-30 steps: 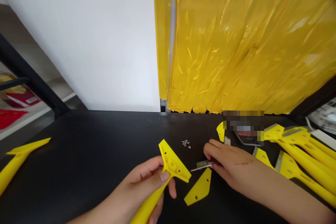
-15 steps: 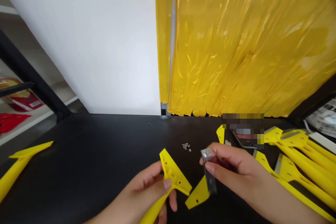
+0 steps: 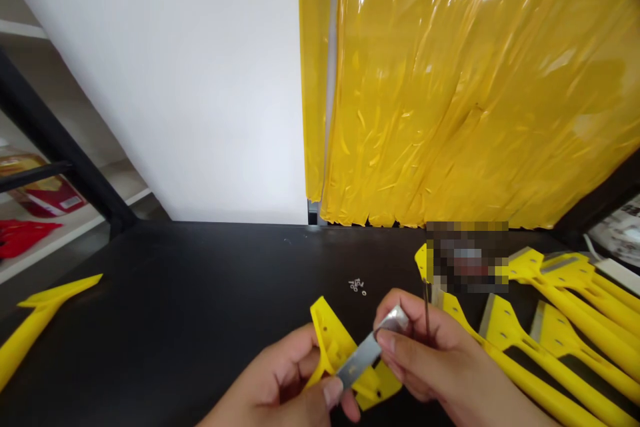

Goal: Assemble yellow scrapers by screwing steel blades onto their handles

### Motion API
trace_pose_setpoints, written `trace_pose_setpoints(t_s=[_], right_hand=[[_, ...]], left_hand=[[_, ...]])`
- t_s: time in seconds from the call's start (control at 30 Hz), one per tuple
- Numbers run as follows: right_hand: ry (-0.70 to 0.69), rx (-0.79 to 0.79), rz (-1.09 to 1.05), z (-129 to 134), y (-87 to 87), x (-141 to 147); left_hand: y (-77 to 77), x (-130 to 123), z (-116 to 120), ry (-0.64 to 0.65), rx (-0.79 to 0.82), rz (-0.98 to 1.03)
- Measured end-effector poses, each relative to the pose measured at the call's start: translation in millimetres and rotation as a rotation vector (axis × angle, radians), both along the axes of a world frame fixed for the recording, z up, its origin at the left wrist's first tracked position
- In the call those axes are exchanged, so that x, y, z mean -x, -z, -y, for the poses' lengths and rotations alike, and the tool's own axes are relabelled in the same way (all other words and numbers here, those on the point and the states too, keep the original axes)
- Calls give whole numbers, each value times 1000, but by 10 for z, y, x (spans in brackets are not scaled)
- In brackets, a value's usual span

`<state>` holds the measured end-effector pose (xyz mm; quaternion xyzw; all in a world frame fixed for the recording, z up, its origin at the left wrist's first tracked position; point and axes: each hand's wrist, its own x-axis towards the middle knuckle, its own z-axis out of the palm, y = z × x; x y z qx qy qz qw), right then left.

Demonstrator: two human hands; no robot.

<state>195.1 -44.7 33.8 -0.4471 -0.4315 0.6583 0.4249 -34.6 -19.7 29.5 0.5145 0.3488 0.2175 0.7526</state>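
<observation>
My left hand (image 3: 285, 373) is closed around the neck of a yellow scraper (image 3: 327, 327), its flared head pointing up and away. Its thumb presses the near end of a flat grey metal blade (image 3: 361, 355). The blade's far end is pinched between thumb and fingers of my right hand (image 3: 435, 357), so it lies slantwise in front of the scraper head. A thin dark rod (image 3: 427, 300) sticks up out of the right hand; its lower part is hidden. Behind the blade, another yellow piece with a hole (image 3: 390, 390) shows, partly covered.
Several tiny screws and a small ring (image 3: 357, 285) lie mid-table. On the right are several yellow scrapers with blades (image 3: 505, 320) and a pixelated patch. A single yellow scraper (image 3: 43, 313) lies far left. White panel (image 3: 225, 80) and yellow plastic sheeting (image 3: 450, 93) stand behind.
My right hand has brought the blade left and turned it to meet the scraper head. My left thumb now rests on the blade. The thin rod has come into sight.
</observation>
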Motion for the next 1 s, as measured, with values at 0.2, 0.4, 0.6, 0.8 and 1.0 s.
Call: trace_pose_setpoints(t_s=[0.2,0.4,0.6,0.8,1.0], right_hand=[[-29,-50,119,-55,-39,-89],[-138,-51,248,-160,-51,-269],[-300,-158,502,-160,-134,-356],[-422,-190,719,-70,-184,-370],[-237,-244,602,-88,-209,-305]], left_hand=[[2,-39,-6,-57,-12,-85],[-44,-25,-35,-69,7,-72],[-42,9,-36,-59,-44,-52],[41,26,-50,-51,-20,43],[77,36,-55,-89,154,230]])
